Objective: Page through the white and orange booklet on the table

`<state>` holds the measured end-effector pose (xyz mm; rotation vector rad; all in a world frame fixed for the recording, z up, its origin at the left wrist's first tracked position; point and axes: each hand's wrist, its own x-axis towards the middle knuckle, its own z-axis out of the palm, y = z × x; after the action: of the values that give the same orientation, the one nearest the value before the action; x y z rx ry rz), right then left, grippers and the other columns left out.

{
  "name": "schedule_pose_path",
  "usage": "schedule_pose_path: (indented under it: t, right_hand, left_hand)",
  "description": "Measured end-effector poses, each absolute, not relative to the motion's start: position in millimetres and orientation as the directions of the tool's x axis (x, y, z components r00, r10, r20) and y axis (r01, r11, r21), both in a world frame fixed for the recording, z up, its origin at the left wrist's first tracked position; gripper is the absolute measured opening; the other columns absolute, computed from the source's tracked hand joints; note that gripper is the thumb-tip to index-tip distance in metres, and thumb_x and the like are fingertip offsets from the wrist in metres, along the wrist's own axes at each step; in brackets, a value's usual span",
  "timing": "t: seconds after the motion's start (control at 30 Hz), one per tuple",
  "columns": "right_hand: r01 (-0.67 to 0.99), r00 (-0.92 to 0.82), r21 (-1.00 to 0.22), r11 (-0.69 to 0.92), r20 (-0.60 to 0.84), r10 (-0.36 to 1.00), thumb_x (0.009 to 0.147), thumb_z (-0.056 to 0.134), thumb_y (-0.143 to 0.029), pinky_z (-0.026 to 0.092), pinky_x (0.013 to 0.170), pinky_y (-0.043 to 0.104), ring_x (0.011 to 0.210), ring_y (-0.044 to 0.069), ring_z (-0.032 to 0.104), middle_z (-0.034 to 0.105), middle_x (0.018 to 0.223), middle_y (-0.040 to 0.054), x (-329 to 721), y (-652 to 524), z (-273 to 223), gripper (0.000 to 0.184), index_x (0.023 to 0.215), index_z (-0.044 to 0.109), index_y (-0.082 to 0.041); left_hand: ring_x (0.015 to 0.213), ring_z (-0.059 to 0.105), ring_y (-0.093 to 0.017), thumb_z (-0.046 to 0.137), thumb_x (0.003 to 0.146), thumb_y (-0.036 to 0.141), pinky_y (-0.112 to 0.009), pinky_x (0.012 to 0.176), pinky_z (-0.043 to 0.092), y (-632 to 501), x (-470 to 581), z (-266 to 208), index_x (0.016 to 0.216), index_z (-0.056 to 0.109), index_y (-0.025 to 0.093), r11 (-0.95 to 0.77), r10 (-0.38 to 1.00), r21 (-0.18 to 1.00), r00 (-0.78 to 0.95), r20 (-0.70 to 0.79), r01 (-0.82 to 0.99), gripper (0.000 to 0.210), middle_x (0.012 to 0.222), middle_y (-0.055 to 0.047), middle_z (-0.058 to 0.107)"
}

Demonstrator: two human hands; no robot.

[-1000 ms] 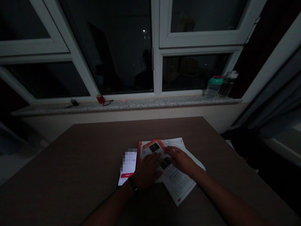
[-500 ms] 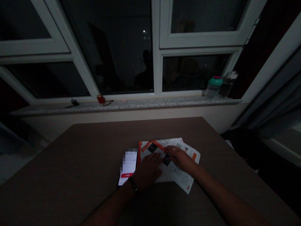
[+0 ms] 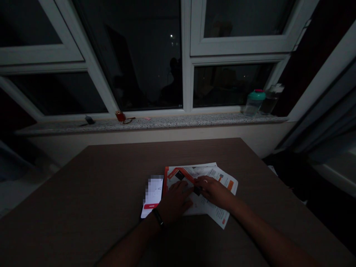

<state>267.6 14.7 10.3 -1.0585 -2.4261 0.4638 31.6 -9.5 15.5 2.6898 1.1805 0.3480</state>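
Printed paper sheets (image 3: 200,171) with red and orange patches lie overlapping on the brown table, the right part fanned out at an angle. My left hand (image 3: 178,198), with a dark band on its wrist, rests flat on the left part, fingers stretched out. Over the middle, my right hand (image 3: 215,191) has its fingers bent together on the paper at the end of a slanting red strip, which looks like a folded edge. A ring shows on one finger. The fingertips are partly hidden. Just left of the sheets lies a lit phone (image 3: 151,202), its screen partly blurred out.
Beyond the table (image 3: 111,178) runs a speckled stone windowsill (image 3: 172,121). On it stand a clear shaker bottle with a teal lid (image 3: 256,102), another clear bottle (image 3: 271,100) and a small red object (image 3: 120,116). A grey curtain (image 3: 330,122) hangs at the right.
My right hand has shifted slightly down on the paper, and its fingers are drawn closer together. My left hand stays in place. The view has moved a little.
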Motion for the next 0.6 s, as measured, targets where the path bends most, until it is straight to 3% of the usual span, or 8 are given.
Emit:
schedule_pose_path:
  t: [0.6]
  right_hand:
    - [0.548, -0.638, -0.545, 0.634, 0.218, 0.739, 0.086, 0.058, -0.009, 0.047, 0.094, 0.035, 0.104, 0.021, 0.059, 0.063, 0.108, 0.0062, 272.1, 5.3, 20.6, 0.035, 0.115, 0.065, -0.025]
  left_hand:
    - [0.125, 0.046, -0.025, 0.059, 0.089, 0.014, -0.045, 0.105, 0.043, -8.7, 29.9, 17.5, 0.137, 0.044, 0.027, -0.663, 0.742, 0.358, 0.638, 0.206, 0.657, 0.052, 0.138, -0.006, 0.048]
